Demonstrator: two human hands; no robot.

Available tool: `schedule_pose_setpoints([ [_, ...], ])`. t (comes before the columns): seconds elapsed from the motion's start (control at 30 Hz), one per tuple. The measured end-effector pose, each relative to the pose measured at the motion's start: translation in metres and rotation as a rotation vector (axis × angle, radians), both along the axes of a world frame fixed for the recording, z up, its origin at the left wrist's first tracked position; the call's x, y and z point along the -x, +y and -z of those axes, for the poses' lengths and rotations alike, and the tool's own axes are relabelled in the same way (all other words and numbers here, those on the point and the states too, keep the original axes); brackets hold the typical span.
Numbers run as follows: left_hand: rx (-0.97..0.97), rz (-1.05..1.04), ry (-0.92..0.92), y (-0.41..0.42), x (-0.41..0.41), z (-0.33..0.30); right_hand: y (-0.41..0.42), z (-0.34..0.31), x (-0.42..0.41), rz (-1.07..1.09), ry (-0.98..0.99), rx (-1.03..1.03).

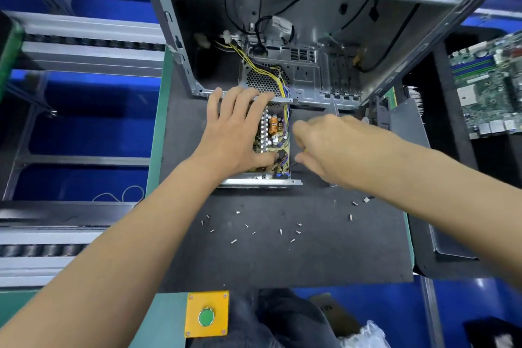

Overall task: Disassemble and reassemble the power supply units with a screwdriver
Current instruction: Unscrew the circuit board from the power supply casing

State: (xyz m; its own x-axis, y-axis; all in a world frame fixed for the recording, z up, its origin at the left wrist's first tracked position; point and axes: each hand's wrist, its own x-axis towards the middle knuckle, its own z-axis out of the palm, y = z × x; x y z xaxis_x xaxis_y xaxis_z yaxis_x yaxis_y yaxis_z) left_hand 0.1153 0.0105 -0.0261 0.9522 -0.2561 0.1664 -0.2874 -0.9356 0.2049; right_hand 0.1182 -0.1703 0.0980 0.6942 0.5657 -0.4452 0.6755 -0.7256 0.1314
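Left hand [236, 127] lies spread flat on the open power supply [275, 147]. Right hand [327, 147] grips a screwdriver [293, 165] beside it. Loose screws [280, 231] dot the mat [324, 248]; a computer case [310, 51] stands behind.

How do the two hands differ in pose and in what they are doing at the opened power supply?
The left hand lies spread, fingers straight, flat over the power supply; the right hand is curled round a screwdriver.
The left hand covers the board's left half and far edge; the right hand sits off the unit's right side, the tool's dark shaft pointing at its near right corner.
Both reach in over the dark mat.
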Motion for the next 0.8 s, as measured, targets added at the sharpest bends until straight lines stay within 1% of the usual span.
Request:
schedule_pose_setpoints([
  [0.03,0.006,-0.002,0.008,0.0,0.0,0.0,0.001,-0.001,0.003,0.014,0.015,-0.024],
  [0.13,0.003,-0.011,0.032,0.0,0.0,-0.001,0.007,0.002,0.006,-0.028,0.032,-0.012],
  [0.23,0.008,-0.019,0.032,0.0,0.001,-0.002,0.018,0.007,0.005,-0.059,-0.039,0.026],
  [0.3,0.016,-0.013,0.014,0.0,0.0,-0.001,0.021,0.009,0.003,-0.006,-0.058,0.059],
  [0.4,0.006,-0.004,0.013,0.0,0.0,-0.001,0.01,0.002,-0.004,0.14,0.065,0.012],
  [0.43,0.005,-0.005,0.011,0.0,0.0,-0.001,0.006,-0.001,-0.005,0.15,0.092,0.001],
  [0.47,0.001,-0.007,0.008,0.0,0.0,-0.001,0.003,-0.002,-0.006,0.111,0.087,0.018],
  [0.57,-0.007,-0.009,-0.005,-0.001,0.0,0.0,0.004,-0.003,-0.008,-0.004,-0.009,0.098],
  [0.67,0.001,-0.012,-0.019,0.0,0.0,0.0,0.017,-0.001,-0.008,-0.092,-0.05,0.12],
  [0.73,0.002,-0.011,-0.04,0.0,0.0,0.001,0.022,0.003,-0.005,-0.075,-0.064,0.111],
  [0.8,-0.009,-0.008,-0.045,-0.001,0.0,0.002,0.022,0.006,-0.003,0.017,-0.011,0.122],
])
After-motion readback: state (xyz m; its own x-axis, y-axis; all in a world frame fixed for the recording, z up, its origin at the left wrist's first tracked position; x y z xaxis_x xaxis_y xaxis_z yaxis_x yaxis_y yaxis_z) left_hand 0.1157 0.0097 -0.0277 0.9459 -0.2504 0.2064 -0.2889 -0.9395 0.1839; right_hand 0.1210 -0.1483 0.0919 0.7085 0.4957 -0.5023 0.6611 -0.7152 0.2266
